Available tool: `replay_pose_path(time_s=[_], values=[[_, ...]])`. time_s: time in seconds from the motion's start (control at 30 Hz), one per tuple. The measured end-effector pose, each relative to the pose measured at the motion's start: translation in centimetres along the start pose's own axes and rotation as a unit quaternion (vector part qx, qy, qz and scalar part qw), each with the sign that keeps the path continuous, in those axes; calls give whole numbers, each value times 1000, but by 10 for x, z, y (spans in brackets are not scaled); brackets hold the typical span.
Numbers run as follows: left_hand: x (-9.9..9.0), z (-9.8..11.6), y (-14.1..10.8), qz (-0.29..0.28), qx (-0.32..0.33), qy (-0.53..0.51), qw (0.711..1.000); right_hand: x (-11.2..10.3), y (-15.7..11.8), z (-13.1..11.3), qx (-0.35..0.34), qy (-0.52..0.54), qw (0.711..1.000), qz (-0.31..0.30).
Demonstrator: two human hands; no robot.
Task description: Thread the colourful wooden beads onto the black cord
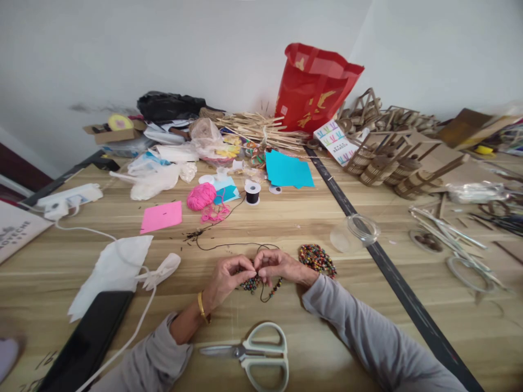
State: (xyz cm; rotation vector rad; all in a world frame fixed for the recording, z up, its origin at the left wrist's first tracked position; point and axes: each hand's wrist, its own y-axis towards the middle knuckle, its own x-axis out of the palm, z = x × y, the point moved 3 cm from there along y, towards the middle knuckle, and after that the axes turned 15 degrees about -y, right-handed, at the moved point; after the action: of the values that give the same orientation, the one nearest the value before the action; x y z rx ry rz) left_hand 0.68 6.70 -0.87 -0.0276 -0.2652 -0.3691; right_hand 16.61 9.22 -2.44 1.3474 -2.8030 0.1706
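Observation:
My left hand and my right hand meet fingertip to fingertip over the table. Both are closed in a pinch. A thin black cord runs from a black spool to my right fingers, and a loop of it hangs below them with several coloured beads strung on it. Whatever sits in my left fingertips is too small to make out. Loose dark beads lie under the hands. Beside my right wrist rests a heap of multicoloured bead strings. White-handled scissors lie partly open nearer to me.
Pink yarn, a pink paper and blue sheets lie beyond. A black phone and a white cable are at left. Clear tubing rings and small wooden buckets stand right. A red bag leans at the wall.

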Motion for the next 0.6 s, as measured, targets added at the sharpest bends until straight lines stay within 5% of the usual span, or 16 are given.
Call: replay_pose_path(time_s=[0.6], values=[[-1, 1, 0, -12, 41, 10, 999, 0, -3, -4, -10, -36, 999, -19]])
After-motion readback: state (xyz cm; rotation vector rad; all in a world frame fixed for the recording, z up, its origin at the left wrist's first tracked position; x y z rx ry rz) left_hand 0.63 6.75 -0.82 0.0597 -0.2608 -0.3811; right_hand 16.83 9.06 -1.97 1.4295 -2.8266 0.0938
